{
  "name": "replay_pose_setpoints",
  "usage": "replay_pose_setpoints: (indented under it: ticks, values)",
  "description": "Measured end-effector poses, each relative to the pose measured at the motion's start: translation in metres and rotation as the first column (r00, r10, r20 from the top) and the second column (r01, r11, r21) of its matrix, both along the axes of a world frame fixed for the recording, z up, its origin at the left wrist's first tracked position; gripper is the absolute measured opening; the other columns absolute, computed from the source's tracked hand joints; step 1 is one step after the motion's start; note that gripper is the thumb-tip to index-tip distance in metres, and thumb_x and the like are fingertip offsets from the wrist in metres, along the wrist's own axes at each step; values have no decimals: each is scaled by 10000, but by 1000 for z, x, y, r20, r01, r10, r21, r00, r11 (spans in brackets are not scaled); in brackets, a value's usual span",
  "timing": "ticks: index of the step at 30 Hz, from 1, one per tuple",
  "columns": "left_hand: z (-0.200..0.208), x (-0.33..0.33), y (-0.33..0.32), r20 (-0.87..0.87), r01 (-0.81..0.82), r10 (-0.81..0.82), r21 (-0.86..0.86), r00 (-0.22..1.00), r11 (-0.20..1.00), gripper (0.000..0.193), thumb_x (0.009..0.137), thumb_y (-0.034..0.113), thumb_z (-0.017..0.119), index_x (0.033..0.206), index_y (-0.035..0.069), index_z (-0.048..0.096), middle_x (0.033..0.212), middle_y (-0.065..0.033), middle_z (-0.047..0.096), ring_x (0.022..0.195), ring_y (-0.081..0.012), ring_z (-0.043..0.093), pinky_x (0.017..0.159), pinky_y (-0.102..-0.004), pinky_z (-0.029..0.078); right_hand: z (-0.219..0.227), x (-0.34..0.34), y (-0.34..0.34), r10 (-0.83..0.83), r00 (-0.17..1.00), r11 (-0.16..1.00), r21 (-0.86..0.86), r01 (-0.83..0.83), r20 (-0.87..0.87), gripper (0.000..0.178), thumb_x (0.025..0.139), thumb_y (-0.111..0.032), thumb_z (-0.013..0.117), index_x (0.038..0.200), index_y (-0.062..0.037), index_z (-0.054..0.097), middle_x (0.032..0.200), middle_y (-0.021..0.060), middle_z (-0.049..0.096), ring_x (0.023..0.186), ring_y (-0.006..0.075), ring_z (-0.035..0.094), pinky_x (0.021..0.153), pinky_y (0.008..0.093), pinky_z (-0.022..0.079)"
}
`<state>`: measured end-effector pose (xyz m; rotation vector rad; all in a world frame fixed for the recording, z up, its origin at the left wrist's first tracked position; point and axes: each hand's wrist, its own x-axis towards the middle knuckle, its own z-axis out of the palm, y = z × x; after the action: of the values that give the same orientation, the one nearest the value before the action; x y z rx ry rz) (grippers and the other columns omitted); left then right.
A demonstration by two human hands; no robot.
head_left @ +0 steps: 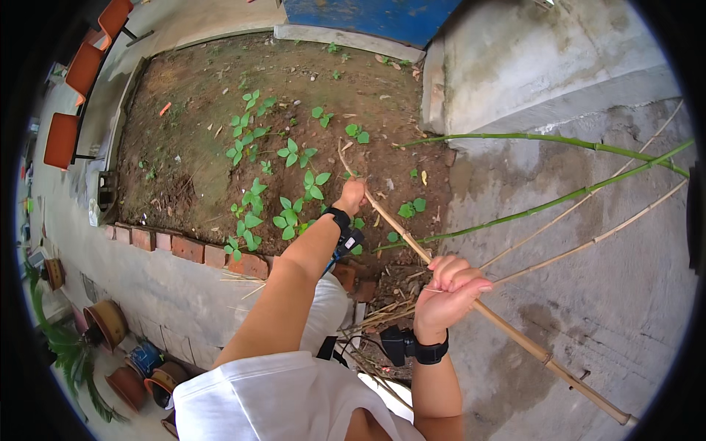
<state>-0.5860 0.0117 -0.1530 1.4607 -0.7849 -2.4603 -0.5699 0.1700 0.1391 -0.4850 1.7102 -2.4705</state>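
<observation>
A long, dry tan bamboo pole (397, 229) slants across the view, its thin tip over the soil and its thicker end at the lower right. My left hand (351, 195) is closed round it near the thin tip, above the garden bed (191, 117). Farther down the pole, my right hand (450, 288) grips it with the fingers wrapped over. Young green bean-like seedlings (290, 213) grow in the soil just left of my left hand. Two green bamboo stems (529, 137) lean across the concrete to the right, beside thinner dry canes (588, 242).
Red bricks (187, 248) edge the bed's near side. At the far right rises a concrete wall (537, 59), with a blue panel (360, 20) at the back. Orange chairs (62, 140) stand at the left. Flowerpots (110, 323) sit lower left; dry sticks (390, 316) lie near my legs.
</observation>
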Motion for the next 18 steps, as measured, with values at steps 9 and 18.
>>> replay_pose_setpoints:
  ticks: [9,18]
  values:
    - [2,-20,-38,151,-29,16,81,988,996,80,848,136,362,860,69,404,540,-46,408,359,-162,362,302,-287,242,8,-15,-44,-23,1000,1000,-18,22,-13,451,923,-415,248,605,-97,271,497,9,276,451,123,270,514,290,332]
    - [-36,-26,-59,135,9,-2,-53,991,999,134,830,121,390,745,52,467,548,-67,437,360,-192,349,326,-311,237,-3,-21,-73,-16,999,1000,26,17,-37,439,926,-414,255,604,-116,244,480,-11,234,445,110,225,491,280,304]
